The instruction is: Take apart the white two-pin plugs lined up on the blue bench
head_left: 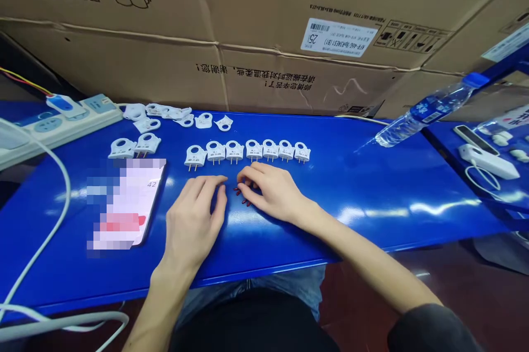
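My left hand [192, 217] rests on the blue table, thumb and index finger apart, with nothing visible between them. Opposite it, my right hand [273, 189] has its fingers curled in toward the thumb; whatever they may hold is hidden. Small dark red pieces [246, 202] lie on the table beside and partly under the right fingertips. Just beyond both hands stands a row of several white plug pieces [254, 150], each with a round ring on top and metal prongs facing me.
Two more white plug pieces [147, 144] and loose white ring covers [204, 120] lie at the back left. A phone [132, 198] is left of my left hand. A power strip [61, 123], white cable [61, 176], water bottle [425, 112] and large cardboard box [264, 82] surround the area.
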`<act>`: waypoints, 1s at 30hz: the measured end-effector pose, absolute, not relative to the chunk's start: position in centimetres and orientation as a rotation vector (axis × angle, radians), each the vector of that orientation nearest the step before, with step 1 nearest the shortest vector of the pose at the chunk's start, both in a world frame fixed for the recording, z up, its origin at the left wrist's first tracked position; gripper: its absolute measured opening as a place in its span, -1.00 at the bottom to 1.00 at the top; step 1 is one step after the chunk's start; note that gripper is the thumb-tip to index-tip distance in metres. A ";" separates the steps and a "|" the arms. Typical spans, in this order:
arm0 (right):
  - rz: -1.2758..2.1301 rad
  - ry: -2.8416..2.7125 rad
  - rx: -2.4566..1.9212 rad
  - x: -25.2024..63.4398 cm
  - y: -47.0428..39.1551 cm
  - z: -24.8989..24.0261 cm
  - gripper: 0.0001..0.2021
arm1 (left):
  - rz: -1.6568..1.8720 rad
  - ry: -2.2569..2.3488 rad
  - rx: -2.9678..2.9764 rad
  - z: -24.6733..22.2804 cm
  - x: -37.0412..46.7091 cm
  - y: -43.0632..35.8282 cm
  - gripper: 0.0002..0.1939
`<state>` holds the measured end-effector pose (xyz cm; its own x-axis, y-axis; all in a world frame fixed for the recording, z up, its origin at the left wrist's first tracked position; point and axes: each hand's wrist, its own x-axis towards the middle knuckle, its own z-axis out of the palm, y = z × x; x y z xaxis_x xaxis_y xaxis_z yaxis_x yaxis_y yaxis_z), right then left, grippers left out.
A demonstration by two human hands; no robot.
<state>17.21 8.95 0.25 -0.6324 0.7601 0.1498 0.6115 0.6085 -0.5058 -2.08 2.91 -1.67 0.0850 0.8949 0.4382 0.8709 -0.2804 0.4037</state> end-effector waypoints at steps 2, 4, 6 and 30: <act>0.655 -2.550 -1.025 17.9 9.3 0.6 -0.82 | 0.872 1.813 2.323 -1.8 -1.9 2.7 -0.79; 0.703 -2.607 -0.976 18.5 9.6 0.9 -0.69 | 0.796 1.814 2.331 -2.0 -1.8 2.5 -0.79; 0.709 -2.650 -0.970 18.9 9.7 1.1 -0.53 | 0.746 1.836 2.322 -2.2 -1.8 2.3 -0.79; 0.527 -2.530 -0.956 17.9 9.6 -0.8 -0.74 | 0.653 1.944 2.321 -2.4 -1.8 2.3 -0.67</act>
